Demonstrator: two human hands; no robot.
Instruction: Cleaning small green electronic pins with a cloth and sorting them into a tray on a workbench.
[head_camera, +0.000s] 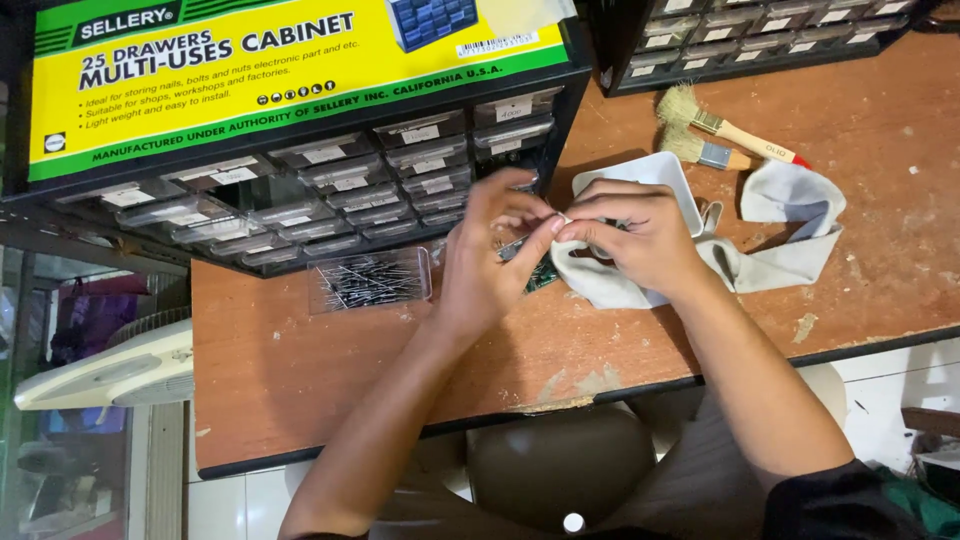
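My left hand (490, 255) and my right hand (630, 235) meet over the wooden table (300, 370), fingertips pinched together on a tiny pale component (562, 219). Under them lies a small green circuit board (541, 274), mostly hidden by my hands. A clear plastic drawer (370, 279) with several thin wire-legged parts sits on the table just left of my left hand. A white tray (672, 180) and a grey cloth (780, 235) lie beneath and behind my right hand.
A black cabinet of small clear drawers (330, 180) with a yellow-green label stands at the back left, and a second one (740, 40) at the back right. Two paint brushes (720, 135) lie near the cloth. A white fan (110, 370) sits below the table's left edge.
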